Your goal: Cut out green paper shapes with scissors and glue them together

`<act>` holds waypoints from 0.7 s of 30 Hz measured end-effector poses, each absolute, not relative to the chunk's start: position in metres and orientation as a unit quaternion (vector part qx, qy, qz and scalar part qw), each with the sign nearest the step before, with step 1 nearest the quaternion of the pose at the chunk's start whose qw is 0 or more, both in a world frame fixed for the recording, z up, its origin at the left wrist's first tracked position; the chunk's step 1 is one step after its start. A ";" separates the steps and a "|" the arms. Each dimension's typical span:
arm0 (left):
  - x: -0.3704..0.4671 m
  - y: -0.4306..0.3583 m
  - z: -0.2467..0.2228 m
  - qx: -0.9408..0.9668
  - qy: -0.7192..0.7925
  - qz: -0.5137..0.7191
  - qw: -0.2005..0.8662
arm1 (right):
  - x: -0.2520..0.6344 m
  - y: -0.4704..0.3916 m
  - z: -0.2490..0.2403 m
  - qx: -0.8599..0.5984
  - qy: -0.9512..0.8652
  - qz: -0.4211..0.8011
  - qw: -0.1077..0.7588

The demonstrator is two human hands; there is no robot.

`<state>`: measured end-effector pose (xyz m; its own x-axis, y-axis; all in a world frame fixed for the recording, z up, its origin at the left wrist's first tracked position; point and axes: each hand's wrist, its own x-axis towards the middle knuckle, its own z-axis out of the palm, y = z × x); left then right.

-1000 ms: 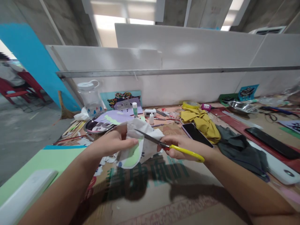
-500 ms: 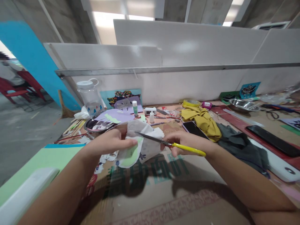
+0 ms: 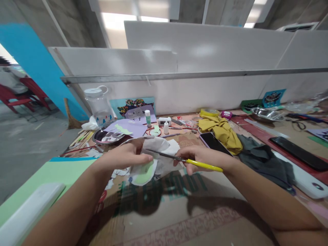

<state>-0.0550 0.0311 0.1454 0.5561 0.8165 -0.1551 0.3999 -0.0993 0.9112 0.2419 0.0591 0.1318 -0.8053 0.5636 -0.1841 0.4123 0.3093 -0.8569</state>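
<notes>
Over the near cardboard (image 3: 164,222), left hand (image 3: 122,157) pinches white paper (image 3: 165,167), probably super floppy so grab edges, and right hand (image 3: 201,157) grips scissors (image 3: 202,165).

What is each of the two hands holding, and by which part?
The right hand holds the scissors by the yellow handle. The left hand pinches the white sheet at its left side, thumb in front.

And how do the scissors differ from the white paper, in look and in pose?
Look: the scissors have dark blades and yellow handles, while the paper is white with a light green patch.
Pose: the scissors point straight across the view, slightly slanted, while the paper is bent.
Hold: the scissors are in the right hand, the paper in the left hand.
Both are held above the cardboard.
</notes>
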 end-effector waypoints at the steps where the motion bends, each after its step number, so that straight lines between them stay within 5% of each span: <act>1: -0.056 0.032 0.145 0.714 0.423 0.199 0.521 | 0.242 0.059 0.133 -0.309 -0.813 0.490 0.067; 21: -0.054 0.036 0.139 0.730 0.420 0.189 0.505 | 0.233 0.053 0.130 -0.298 -0.789 0.532 0.080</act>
<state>-0.0539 0.0361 0.1393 0.5757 0.8042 -0.1479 0.4212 -0.1367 0.8966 0.2334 0.0533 0.1302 -0.8101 0.5549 -0.1896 0.3840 0.2577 -0.8867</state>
